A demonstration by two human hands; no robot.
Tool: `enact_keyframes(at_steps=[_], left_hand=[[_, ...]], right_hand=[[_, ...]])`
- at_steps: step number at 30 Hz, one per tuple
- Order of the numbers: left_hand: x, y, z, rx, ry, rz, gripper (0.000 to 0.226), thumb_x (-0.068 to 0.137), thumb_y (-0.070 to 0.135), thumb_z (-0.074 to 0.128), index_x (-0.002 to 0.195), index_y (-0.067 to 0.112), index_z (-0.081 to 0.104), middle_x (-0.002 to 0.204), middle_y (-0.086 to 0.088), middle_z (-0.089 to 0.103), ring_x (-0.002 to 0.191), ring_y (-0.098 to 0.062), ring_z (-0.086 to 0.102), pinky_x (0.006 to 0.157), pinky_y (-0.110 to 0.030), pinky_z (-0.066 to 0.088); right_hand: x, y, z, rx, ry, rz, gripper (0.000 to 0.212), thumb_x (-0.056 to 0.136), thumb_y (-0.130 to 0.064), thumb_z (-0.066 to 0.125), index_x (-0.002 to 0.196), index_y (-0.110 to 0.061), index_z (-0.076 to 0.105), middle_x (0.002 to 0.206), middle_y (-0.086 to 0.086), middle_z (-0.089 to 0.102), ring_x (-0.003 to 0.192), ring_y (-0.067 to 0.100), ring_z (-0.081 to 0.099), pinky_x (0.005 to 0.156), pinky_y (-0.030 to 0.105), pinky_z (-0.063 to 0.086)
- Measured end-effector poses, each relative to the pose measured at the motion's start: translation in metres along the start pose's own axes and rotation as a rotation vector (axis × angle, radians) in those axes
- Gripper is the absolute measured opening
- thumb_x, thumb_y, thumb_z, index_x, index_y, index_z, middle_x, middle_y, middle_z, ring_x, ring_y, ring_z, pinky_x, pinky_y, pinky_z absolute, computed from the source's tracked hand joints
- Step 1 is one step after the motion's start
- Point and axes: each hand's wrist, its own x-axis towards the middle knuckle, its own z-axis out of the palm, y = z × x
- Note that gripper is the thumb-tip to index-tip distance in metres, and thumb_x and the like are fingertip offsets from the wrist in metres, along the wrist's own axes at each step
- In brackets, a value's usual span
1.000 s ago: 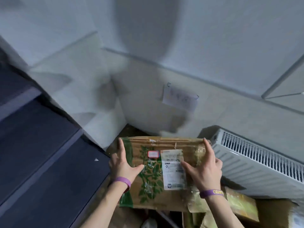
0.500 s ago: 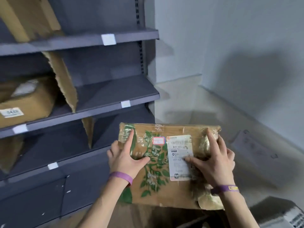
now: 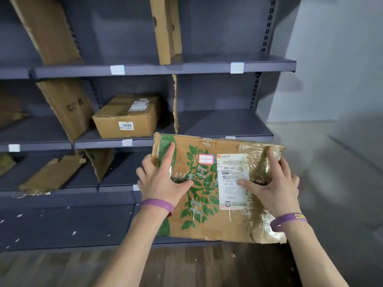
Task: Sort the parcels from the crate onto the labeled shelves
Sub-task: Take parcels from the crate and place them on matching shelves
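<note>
We hold the parcel (image 3: 199, 204) in the air in front of the shelves (image 3: 186, 68) – a flat brown cardboard box with a green leaf print, wrapped in crinkled clear tape, its top face tilted towards us. On that face sit a white shipping label (image 3: 233, 181) and, just beside it, a small red-bordered sticker (image 3: 206, 159) with handwriting we cannot read for sure. Our left hand (image 3: 163, 181) grips the left edge, index finger stretched up along the face and thumb spread across the print, the other fingers wrapped round the side. Our right hand (image 3: 273, 183) grips the right edge the same way, thumb resting on the label. Each wrist wears a purple band. Behind the parcel the dark grey metal shelves carry small white tags (image 3: 117, 70) on their front edges, and leaning cardboard dividers (image 3: 165, 27) split them into bays. One bay on the middle shelf holds a brown box (image 3: 126, 117) marked 0448 – its neighbour on the right shows only bare shelf. Below lies dark wood-look floor (image 3: 186, 266); a pale wall (image 3: 342, 59) stands to the right.
</note>
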Motion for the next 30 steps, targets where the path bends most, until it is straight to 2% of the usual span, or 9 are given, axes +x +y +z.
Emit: enact_keyframes(at_steps=[12, 18, 21, 23, 26, 30], left_hand=[[0.011, -0.034, -0.014, -0.032, 0.036, -0.023, 0.101, 0.067, 0.055, 0.075, 0.143, 0.057, 0.009, 0.144, -0.006, 0.017, 0.120, -0.030, 0.025, 0.104, -0.042, 0.033], [0.023, -0.038, -0.001, -0.073, -0.091, 0.053, 0.101, 0.069, 0.053, 0.074, 0.146, 0.051, 0.010, 0.146, -0.008, 0.018, 0.122, -0.026, 0.019, 0.106, -0.037, 0.029], [0.026, -0.036, 0.007, -0.133, -0.137, 0.069, 0.099, 0.071, 0.046, 0.075, 0.147, 0.049, 0.012, 0.154, -0.007, 0.008, 0.128, -0.027, 0.015, 0.109, -0.041, 0.029], [0.031, -0.034, 0.013, -0.149, -0.131, 0.076, 0.099, 0.070, 0.044, 0.075, 0.147, 0.048, 0.013, 0.153, -0.008, 0.011, 0.127, -0.028, 0.018, 0.108, -0.042, 0.032], [0.046, -0.030, 0.027, -0.127, -0.145, 0.112, 0.101, 0.069, 0.048, 0.075, 0.148, 0.046, 0.012, 0.147, -0.010, 0.017, 0.124, -0.029, 0.021, 0.107, -0.040, 0.033], [0.058, -0.015, 0.044, -0.042, -0.167, 0.164, 0.103, 0.068, 0.058, 0.071, 0.148, 0.046, 0.009, 0.144, -0.009, 0.018, 0.121, -0.030, 0.024, 0.106, -0.038, 0.034]], right_hand=[[-0.002, -0.035, 0.021, -0.019, -0.016, -0.013, 0.107, 0.063, -0.065, 0.077, 0.148, -0.050, 0.014, 0.156, -0.002, 0.025, 0.129, 0.039, 0.030, 0.107, 0.054, 0.032], [0.004, -0.028, 0.017, -0.042, -0.018, 0.062, 0.105, 0.062, -0.063, 0.078, 0.147, -0.054, 0.016, 0.158, -0.002, 0.023, 0.132, 0.040, 0.027, 0.108, 0.054, 0.030], [0.009, -0.026, 0.014, -0.012, 0.013, 0.107, 0.104, 0.063, -0.061, 0.079, 0.145, -0.058, 0.016, 0.159, -0.006, 0.022, 0.131, 0.041, 0.027, 0.107, 0.055, 0.031], [0.011, -0.026, 0.013, -0.026, 0.051, 0.113, 0.104, 0.062, -0.061, 0.080, 0.144, -0.060, 0.017, 0.159, -0.008, 0.022, 0.130, 0.042, 0.029, 0.106, 0.053, 0.031], [0.015, -0.024, 0.013, -0.054, 0.108, 0.137, 0.105, 0.061, -0.061, 0.080, 0.143, -0.062, 0.016, 0.158, -0.011, 0.022, 0.126, 0.043, 0.034, 0.106, 0.053, 0.033], [0.022, -0.010, 0.011, -0.073, 0.108, 0.194, 0.105, 0.062, -0.059, 0.080, 0.142, -0.062, 0.013, 0.158, -0.013, 0.021, 0.127, 0.039, 0.031, 0.107, 0.051, 0.031]])
